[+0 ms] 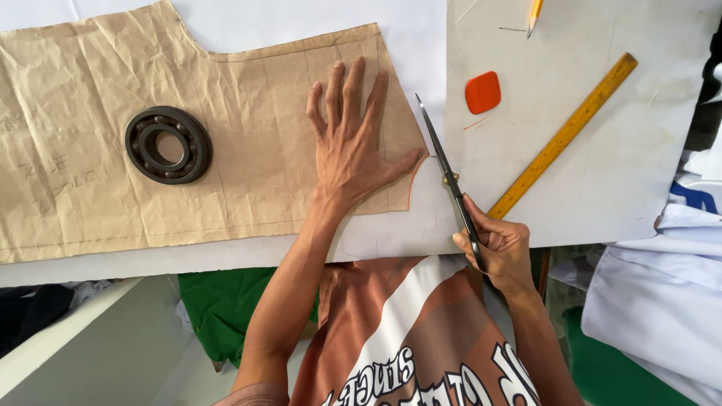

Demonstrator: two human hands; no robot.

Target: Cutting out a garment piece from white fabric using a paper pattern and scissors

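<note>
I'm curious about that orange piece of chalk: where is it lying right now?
In the head view, the orange chalk lies on the grey board at upper right, between the scissors and the yellow ruler, below the pencil tip.

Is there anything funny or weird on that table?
Yes, one thing: a heavy metal ball bearing sits on the crumpled brown paper pattern, a machine part among sewing things. The left hand presses the paper flat while the right hand holds scissors. Nothing looks spilled or torn.
</note>
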